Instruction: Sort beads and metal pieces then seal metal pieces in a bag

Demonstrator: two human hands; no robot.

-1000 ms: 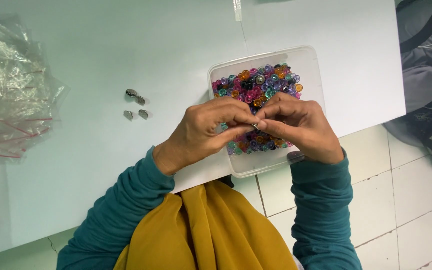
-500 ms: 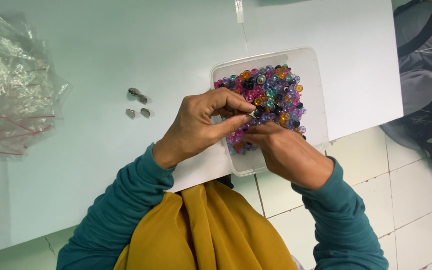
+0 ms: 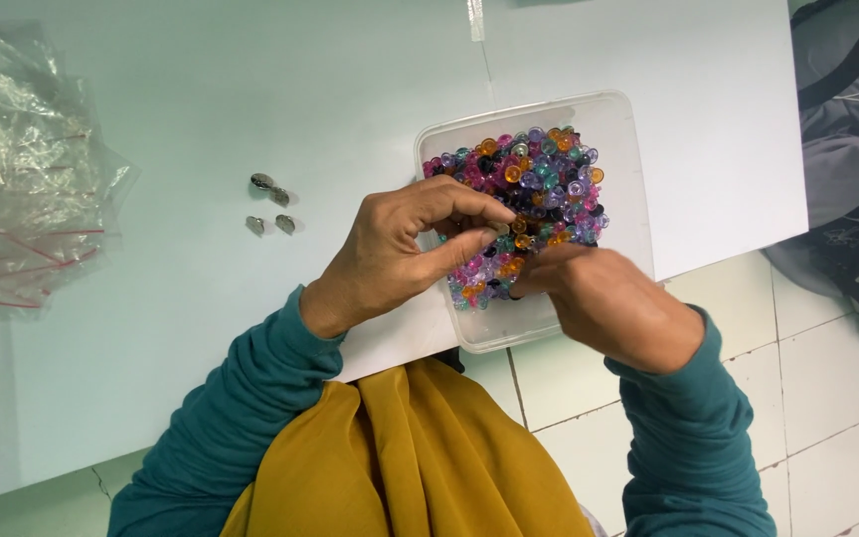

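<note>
While both hands work over it, the white table (image 3: 201, 89) carries, L side, a heap of clear plastic bags (image 3: 22, 169). Clear tray (image 3: 628, 179) at R edge holds multicoloured beads (image 3: 539, 184). L hand (image 3: 405, 249): thumb/forefinger pinched narrow on a small bead. R hand (image 3: 608, 303): fingers dip into beads; grip can't be told. Four small metal pcs (image 3: 270, 204) lie near L hand.

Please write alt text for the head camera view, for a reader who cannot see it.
Both hands work over a clear plastic tray of colourful beads: the left hand pinches something small, the right hand reaches in. Small metal pieces and plastic bags lie on the white table.
</note>
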